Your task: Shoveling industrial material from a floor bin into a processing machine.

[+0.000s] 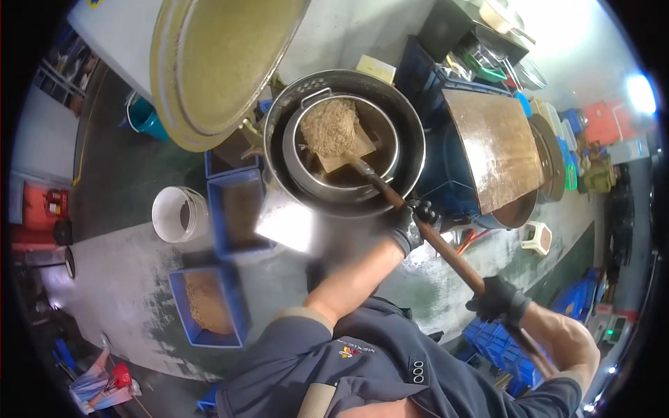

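Observation:
Both of my hands, in dark gloves, are wrapped round the long wooden handle of a shovel (451,256). My left hand (416,221) grips it nearer the blade, by the rim of a large metal drum (414,150). Farther back along the handle, my right hand (498,299) is closed on it. The shovel's blade (364,141) lies over a round metal pot (296,161) set inside the drum. On the blade sits a heap of light-brown, crumbly, grain-like material (329,125). Brownish contents show in the pot beside the blade, but I cannot tell what they are.
A big yellowish round lid (230,63) stands raised at the drum's left. Blue bins (240,209) and a white bucket (167,214) stand on the left floor; one blue bin (209,306) holds brown material. At right, a flat board (495,150) covers a blue barrel, near a stool (536,238).

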Motion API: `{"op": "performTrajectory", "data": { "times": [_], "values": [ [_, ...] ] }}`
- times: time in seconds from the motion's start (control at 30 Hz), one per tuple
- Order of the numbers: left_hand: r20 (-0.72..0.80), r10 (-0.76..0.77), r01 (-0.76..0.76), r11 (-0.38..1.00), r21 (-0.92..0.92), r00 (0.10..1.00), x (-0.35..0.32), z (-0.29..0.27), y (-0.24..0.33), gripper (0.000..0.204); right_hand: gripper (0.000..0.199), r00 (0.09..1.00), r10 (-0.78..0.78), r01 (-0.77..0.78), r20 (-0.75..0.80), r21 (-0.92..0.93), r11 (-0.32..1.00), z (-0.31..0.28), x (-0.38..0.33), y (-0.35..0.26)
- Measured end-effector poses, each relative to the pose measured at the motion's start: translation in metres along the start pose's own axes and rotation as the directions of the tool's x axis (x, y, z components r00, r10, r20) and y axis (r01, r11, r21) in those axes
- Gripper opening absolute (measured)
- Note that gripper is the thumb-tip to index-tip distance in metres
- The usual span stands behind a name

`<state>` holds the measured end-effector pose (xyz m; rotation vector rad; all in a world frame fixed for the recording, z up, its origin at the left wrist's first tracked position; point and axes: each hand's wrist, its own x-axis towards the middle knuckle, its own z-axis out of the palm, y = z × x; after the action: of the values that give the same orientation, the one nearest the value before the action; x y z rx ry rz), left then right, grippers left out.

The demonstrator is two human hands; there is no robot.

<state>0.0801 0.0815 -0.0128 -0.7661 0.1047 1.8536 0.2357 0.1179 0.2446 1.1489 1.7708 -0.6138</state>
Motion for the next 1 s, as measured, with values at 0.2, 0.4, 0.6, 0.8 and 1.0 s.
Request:
{"op": "performTrajectory", "data": {
  "times": [0.2, 0.4, 0.6, 0.8, 1.0],
  "values": [
    [0.383, -0.124, 0.123, 0.992, 0.026, 0.915, -0.011, -0.026, -0.004, 0.025, 0.024, 0.992, -0.029, -0.005, 0.127, 0.26, 0.966, 0.031, -0.019, 0.016],
    [0.255, -0.258, 0.236, 0.965, 0.116, 0.932, -0.034, -0.014, 0.007, 0.028, 0.02, 1.0, 0.02, -0.022, 0.007, 0.31, 0.951, 0.042, -0.025, 0.011],
    [-0.01, -0.006, 0.007, 0.996, 0.092, 1.0, -0.028, -0.022, 0.053, 0.021, 0.026, 0.99, -0.1, 0.117, -0.097, 0.182, 0.976, 0.074, -0.059, 0.027],
    [-0.026, 0.077, -0.067, 0.956, 0.285, 0.997, 0.004, -0.073, 0.066, 0.013, 0.024, 0.991, -0.063, 0.099, -0.118, 0.325, 0.94, 0.098, -0.077, 0.02],
    [-0.034, -0.129, 0.133, 0.971, 0.199, 0.991, -0.015, -0.047, 0.058, 0.02, 0.021, 0.992, -0.05, 0.086, -0.118, 0.326, 0.941, 0.106, -0.072, 0.028]
  ]
}}
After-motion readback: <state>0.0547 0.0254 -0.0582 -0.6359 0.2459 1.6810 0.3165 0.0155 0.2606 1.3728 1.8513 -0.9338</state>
